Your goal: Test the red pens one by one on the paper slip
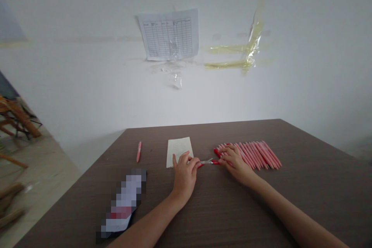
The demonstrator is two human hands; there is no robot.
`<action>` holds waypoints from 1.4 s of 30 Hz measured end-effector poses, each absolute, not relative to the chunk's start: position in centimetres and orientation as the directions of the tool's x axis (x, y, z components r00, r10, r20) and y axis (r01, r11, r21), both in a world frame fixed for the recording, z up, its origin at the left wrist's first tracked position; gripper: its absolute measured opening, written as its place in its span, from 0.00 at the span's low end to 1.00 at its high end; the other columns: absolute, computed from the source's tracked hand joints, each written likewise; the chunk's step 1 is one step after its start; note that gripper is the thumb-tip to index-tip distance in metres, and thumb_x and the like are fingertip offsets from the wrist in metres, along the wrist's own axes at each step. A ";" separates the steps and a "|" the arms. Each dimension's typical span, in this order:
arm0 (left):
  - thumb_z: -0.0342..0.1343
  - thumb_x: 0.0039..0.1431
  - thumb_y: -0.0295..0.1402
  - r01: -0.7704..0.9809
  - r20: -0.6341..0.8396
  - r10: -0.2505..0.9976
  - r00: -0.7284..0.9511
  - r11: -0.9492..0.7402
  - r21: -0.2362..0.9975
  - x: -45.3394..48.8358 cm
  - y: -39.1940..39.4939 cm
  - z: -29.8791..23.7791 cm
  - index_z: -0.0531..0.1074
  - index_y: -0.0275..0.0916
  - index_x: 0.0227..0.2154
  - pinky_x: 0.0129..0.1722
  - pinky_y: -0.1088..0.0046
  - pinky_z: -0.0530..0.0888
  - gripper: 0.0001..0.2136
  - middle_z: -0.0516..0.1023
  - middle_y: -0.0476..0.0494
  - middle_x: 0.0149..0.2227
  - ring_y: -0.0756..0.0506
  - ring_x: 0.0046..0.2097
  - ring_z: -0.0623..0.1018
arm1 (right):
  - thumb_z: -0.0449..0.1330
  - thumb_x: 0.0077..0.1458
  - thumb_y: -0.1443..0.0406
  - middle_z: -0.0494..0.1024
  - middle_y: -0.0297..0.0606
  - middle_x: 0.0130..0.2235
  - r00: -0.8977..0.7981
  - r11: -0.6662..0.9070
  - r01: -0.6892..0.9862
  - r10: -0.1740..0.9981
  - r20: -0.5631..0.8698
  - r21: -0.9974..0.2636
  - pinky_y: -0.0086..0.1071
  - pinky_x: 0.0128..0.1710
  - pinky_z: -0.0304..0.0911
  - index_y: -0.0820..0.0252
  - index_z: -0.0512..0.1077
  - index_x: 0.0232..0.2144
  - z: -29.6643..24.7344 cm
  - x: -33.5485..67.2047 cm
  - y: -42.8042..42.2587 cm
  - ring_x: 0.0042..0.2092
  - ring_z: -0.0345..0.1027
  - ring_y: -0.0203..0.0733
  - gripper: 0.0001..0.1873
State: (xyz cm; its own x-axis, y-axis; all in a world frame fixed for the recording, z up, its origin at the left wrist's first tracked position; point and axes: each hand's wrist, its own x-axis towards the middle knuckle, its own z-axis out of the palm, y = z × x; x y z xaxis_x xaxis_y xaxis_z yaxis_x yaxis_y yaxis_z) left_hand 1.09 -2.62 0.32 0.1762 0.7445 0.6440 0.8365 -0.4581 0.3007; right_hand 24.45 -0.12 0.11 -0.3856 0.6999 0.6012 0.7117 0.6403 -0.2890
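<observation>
Square blocks blur a long item [123,201] at the desk's left, and both ends of a slim pen [207,162] vanish beneath fingers, so which end is its tip I cannot tell. The left hand [185,174] hides the near right part of a pale paper sheet [178,149], whose markings are too faint to read; the right hand [236,164] covers part of a row of pink pens [261,155]. The slim pen, red toward each end and clear or silvery between, lies across the gap between the hands, its long axis running left to right. The left thumb and forefinger pinch one end, the other fingers loosely spread; right fingertips grip the other, remaining fingers reaching over the row.
</observation>
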 end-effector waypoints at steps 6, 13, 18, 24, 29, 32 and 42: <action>0.51 0.63 0.31 0.841 0.642 0.749 0.167 -0.448 0.304 1.0 -2.5 0.3 0.75 0.45 0.35 0.60 0.37 0.52 0.08 0.76 0.46 0.39 0.41 0.55 0.71 | 0.63 0.54 0.61 0.75 0.40 0.47 -0.390 0.653 0.711 0.675 0.626 -0.261 0.51 0.56 0.57 0.52 0.75 0.33 0.2 24.8 0.3 0.54 0.59 0.51 0.04; 0.50 0.63 0.31 0.834 0.636 0.754 0.163 -0.450 0.319 1.2 -2.8 0.7 0.75 0.45 0.35 0.61 0.38 0.51 0.08 0.76 0.46 0.39 0.41 0.55 0.71 | 0.54 0.62 0.60 0.75 0.41 0.47 -0.379 0.636 0.714 0.702 0.603 -0.293 0.50 0.56 0.56 0.52 0.75 0.37 0.6 24.7 -0.2 0.53 0.59 0.49 0.10; 0.50 0.63 0.31 0.830 0.634 0.755 0.167 -0.455 0.323 1.2 -2.8 0.7 0.75 0.45 0.35 0.60 0.38 0.51 0.08 0.76 0.45 0.40 0.41 0.55 0.71 | 0.57 0.60 0.59 0.76 0.40 0.43 -0.394 0.650 0.691 0.705 0.590 -0.315 0.50 0.56 0.56 0.54 0.74 0.29 0.7 24.6 0.0 0.51 0.61 0.49 0.09; 0.51 0.63 0.31 0.835 0.638 0.753 0.162 -0.449 0.318 1.1 -2.6 0.5 0.75 0.45 0.35 0.60 0.37 0.51 0.08 0.76 0.46 0.40 0.41 0.54 0.72 | 0.57 0.59 0.57 0.76 0.40 0.44 -0.378 0.629 0.704 0.725 0.576 -0.329 0.48 0.55 0.56 0.53 0.73 0.39 0.9 24.6 -0.3 0.51 0.61 0.48 0.09; 0.50 0.63 0.31 0.834 0.639 0.752 0.160 -0.450 0.320 1.2 -2.7 0.6 0.75 0.45 0.35 0.61 0.38 0.51 0.08 0.76 0.45 0.40 0.41 0.54 0.72 | 0.48 0.65 0.59 0.75 0.41 0.44 -0.381 0.618 0.707 0.742 0.552 -0.344 0.47 0.57 0.55 0.54 0.74 0.35 0.8 24.4 -0.5 0.52 0.61 0.48 0.15; 0.50 0.63 0.31 0.833 0.635 0.755 0.163 -0.450 0.322 1.2 -2.8 0.6 0.75 0.45 0.35 0.61 0.38 0.50 0.08 0.76 0.45 0.40 0.41 0.54 0.71 | 0.50 0.64 0.60 0.75 0.40 0.44 -0.378 0.619 0.694 0.748 0.546 -0.368 0.48 0.56 0.55 0.55 0.72 0.35 0.9 24.4 -0.5 0.51 0.61 0.48 0.12; 0.50 0.63 0.31 0.831 0.638 0.754 0.155 -0.449 0.328 1.1 -2.7 0.6 0.75 0.45 0.35 0.60 0.38 0.51 0.08 0.76 0.45 0.41 0.41 0.54 0.72 | 0.55 0.61 0.58 0.76 0.41 0.45 -0.385 0.636 0.688 0.728 0.568 -0.349 0.49 0.55 0.56 0.53 0.73 0.38 0.8 24.7 -0.2 0.52 0.62 0.48 0.10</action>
State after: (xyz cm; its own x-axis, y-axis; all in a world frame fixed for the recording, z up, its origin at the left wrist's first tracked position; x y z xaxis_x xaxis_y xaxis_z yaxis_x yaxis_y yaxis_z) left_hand 1.14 -2.74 0.55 0.1554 0.7542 0.6380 0.8313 -0.4487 0.3280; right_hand 24.70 -0.23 0.84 -0.3851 0.7276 0.5677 0.6879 0.6364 -0.3490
